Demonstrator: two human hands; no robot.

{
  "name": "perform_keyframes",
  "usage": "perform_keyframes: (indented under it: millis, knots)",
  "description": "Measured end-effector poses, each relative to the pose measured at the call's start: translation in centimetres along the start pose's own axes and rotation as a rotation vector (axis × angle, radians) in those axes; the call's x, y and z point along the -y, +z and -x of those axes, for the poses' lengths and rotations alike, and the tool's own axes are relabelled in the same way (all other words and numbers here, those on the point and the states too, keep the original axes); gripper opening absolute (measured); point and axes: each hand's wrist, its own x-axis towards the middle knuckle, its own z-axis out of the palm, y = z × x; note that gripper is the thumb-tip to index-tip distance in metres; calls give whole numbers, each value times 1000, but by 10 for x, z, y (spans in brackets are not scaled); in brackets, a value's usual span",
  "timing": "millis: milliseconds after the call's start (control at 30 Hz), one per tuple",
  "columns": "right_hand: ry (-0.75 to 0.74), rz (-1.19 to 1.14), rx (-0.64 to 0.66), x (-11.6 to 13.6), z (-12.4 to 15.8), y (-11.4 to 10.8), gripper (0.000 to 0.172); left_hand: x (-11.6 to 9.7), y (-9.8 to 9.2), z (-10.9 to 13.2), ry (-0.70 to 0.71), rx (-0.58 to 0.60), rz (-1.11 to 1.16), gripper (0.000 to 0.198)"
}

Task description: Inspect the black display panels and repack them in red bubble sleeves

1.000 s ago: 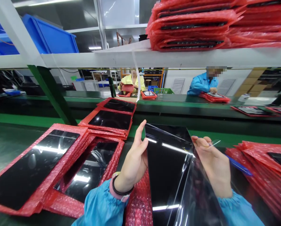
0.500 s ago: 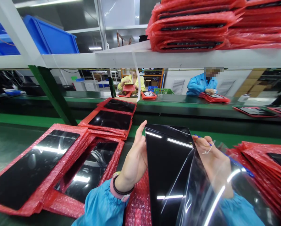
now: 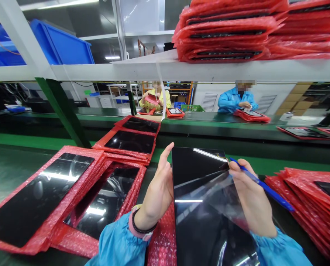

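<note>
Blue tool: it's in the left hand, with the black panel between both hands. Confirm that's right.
Not quite: the head view shows the blue tool in the right hand, not the left hand. The black panel is indeed between both hands.

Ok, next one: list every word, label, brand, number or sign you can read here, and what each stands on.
No text can be read anywhere in this picture.
Dark panel being held: no lettering made out.
Blue tool: no lettering made out.
Red-wrapped stack on the shelf: no lettering made out.
White bottle and cardboard boxes in the background: too small to tell.
</note>
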Motion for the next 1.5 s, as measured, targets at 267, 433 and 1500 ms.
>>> perform_keyframes:
  millis: [267, 433, 1500]
  knots:
    - [-113, 125, 168, -1, 9, 1, 42, 1, -6, -3, 9, -23, -151, 49]
    - [23, 184, 162, -37, 3, -15, 40, 7, -54, 7, -205, -101, -641, 80]
    - [-397, 599, 139, -86, -11, -70, 46, -14, -132, 21, -364, -127, -618, 40]
